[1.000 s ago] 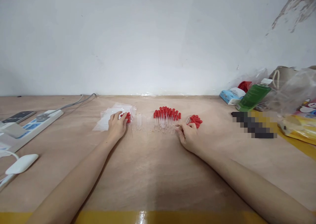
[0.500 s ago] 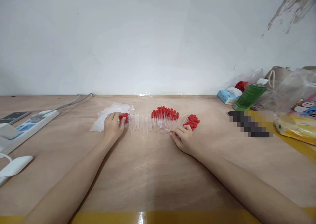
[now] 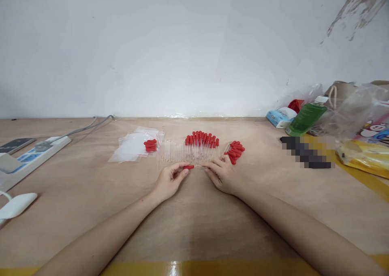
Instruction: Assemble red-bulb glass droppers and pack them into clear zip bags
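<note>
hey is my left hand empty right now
No, the left hand has a small red rubber bulb pinched between its thumb and fingers, just left of the right hand.

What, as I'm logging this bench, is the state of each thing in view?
Left hand: pinching small red rubber bulb
Right hand: appears closed on thin clear tube
Row of thin clear tubes: bare, lying down
Red-topped clear tubes: bulbs fitted, fanned out
Red bulbs on bags: loose
Clear plastic bags: flat, overlapping
Green plastic bottle: capped
White plastic power strip: gray plug inserted
</note>
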Demonstrator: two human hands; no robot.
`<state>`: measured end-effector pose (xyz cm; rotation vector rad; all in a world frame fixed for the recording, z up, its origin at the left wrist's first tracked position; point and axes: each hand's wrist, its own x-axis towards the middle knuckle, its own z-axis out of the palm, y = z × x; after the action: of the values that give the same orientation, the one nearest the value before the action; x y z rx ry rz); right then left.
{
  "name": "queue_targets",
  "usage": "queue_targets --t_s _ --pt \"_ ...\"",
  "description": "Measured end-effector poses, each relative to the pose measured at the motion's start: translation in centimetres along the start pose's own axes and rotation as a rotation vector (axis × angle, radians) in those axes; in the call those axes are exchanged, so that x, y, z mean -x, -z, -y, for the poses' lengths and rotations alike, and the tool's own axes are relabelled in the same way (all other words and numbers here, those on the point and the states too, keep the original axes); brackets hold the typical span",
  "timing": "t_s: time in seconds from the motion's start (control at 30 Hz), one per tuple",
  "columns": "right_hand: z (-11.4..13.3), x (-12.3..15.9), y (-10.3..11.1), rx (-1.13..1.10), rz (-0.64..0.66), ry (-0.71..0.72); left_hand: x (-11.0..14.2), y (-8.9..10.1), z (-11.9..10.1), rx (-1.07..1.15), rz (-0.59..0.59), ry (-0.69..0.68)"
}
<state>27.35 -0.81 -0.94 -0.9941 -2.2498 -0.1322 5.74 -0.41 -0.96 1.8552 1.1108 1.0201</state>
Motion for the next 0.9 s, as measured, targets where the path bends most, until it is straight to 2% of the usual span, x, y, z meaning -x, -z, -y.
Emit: queue_targets --t_s 0.3,0.53,0.77,0.9 --pt "0.4 -0.1 0.0 -0.043 -0.033 0.005 0.0 -0.2 0.3 0.034 0.012 -0.001" --pt "0.2 0.0 0.1 -0.068 0.012 0.06 0.3 0.0 -0.4 -0.115 0.068 -0.095" --pt "-0.2 0.0 0.4 -0.072 0.052 0.084 0.9 0.0 -1.3 -0.18 0.184 -0.169" --pt "0.0 0.0 0.5 -0.041 0.048 0.114 1.0 -0.1 -1.7 -0.237 0.195 -0.204"
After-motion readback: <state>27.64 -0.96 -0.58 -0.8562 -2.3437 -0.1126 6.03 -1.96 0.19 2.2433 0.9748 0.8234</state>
